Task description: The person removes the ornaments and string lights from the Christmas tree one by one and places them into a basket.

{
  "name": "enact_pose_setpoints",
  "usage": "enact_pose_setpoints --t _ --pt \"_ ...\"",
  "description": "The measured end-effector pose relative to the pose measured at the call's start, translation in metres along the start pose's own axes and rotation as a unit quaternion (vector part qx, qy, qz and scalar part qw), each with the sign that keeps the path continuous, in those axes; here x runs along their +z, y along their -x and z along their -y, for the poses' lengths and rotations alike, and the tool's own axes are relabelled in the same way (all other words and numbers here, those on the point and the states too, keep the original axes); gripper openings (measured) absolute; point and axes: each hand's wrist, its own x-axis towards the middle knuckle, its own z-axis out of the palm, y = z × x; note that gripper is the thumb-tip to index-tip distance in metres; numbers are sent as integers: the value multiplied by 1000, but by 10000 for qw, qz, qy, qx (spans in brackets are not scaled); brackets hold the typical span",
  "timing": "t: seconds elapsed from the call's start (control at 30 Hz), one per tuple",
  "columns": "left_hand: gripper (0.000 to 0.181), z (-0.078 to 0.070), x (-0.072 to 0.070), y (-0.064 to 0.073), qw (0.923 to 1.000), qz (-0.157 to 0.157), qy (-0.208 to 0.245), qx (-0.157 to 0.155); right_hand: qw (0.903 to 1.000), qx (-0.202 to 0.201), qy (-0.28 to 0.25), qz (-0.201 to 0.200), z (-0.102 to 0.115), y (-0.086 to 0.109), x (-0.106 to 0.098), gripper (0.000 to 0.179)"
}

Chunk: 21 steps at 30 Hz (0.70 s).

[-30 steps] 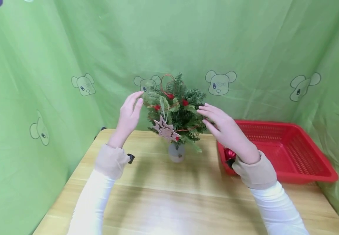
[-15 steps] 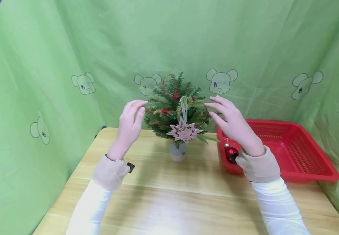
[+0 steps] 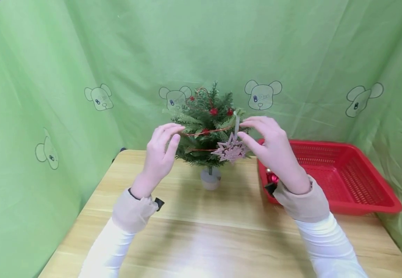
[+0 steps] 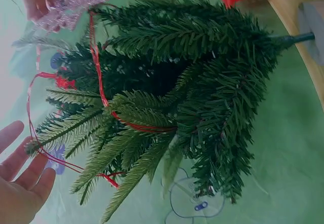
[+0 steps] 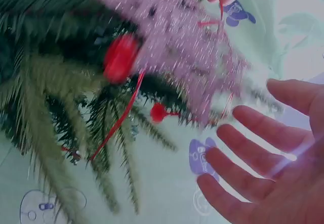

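A small artificial Christmas tree (image 3: 197,143) stands upright in a pale pot (image 3: 210,180) on the table. Red wire garland (image 4: 98,77) with red pompom-like bits winds through its branches. From a front-right branch hangs a glittery pink star ornament (image 3: 231,150) on a pale ribbon (image 3: 237,125). My left hand (image 3: 158,156) is at the tree's left side, relaxed fingers close to a branch tip and the garland. My right hand (image 3: 271,143) is at the right side, fingertips beside the ribbon; its fingers look spread and hold nothing in the right wrist view.
A red plastic basket (image 3: 359,185) sits at the table's right, with a shiny red bauble (image 3: 275,178) in its near left corner, partly behind my right wrist. Green curtain (image 3: 135,46) with printed bear heads surrounds the wooden table (image 3: 201,231).
The tree has turned, carrying the star ornament from left of centre to the right side. My left hand has moved slightly right and down; my right hand shifted right, then back toward the tree.
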Motion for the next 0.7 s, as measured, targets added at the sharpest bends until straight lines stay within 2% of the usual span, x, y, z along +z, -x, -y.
enact_pose_setpoints --t 0.1,0.2,0.33,0.47,0.7 --pt "36 -5 1 1 9999 35 93 139 9995 160 200 170 4 0 3 18" --pt "40 -7 2 3 9997 81 93 190 9989 278 378 43 4 0 5 14" --pt "39 -8 3 5 9997 78 107 205 9977 466 216 -433 2 -2 2 12" --pt "38 -8 3 7 9997 32 119 234 9934 477 -94 -1043 0 -6 -2 14" --pt "44 -8 3 7 9996 55 124 267 9763 353 -725 -2007 6 -22 -5 15"
